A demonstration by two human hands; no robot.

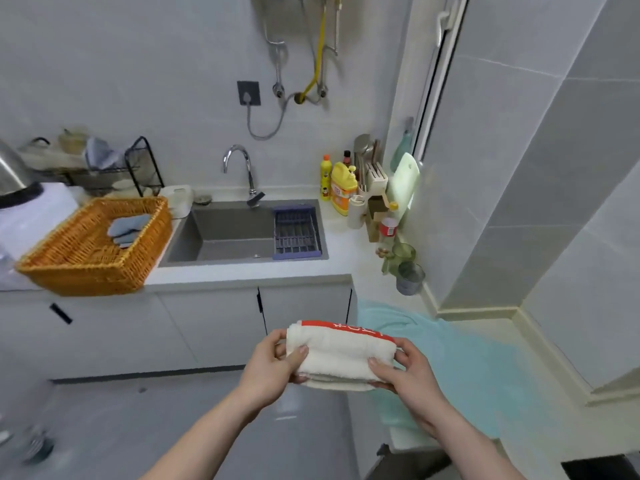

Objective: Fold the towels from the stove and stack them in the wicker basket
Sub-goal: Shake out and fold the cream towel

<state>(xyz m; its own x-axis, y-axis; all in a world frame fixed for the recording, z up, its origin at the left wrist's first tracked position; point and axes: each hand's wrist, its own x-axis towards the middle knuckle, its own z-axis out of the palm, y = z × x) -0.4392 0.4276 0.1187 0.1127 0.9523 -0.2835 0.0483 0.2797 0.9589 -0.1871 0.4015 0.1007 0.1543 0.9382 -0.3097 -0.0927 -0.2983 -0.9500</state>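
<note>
Pale tabletop (249, 271) around a grey sink (235, 237), tiled walls. Wicker basket (93, 247) at left (folded blue towel (128, 228) inside). Folded white towel (341, 355), red-edged, pinched between left hand (273, 367) and right hand (407, 374) in midair; teal towel (460, 368) beside.

No text can be read with certainty. The white towel (341, 355), held between the left hand (273, 367) and the right hand (405, 370), carries a red band (349, 330) along its far edge with white characters printed on it, too blurred and cut off by the fold to make out. Well beyond the hands, on the table (339, 233), a yellow detergent bottle (343, 190) bears an orange label and a slimmer yellow bottle (325, 178) a small picture label; their print is illegible.
</note>
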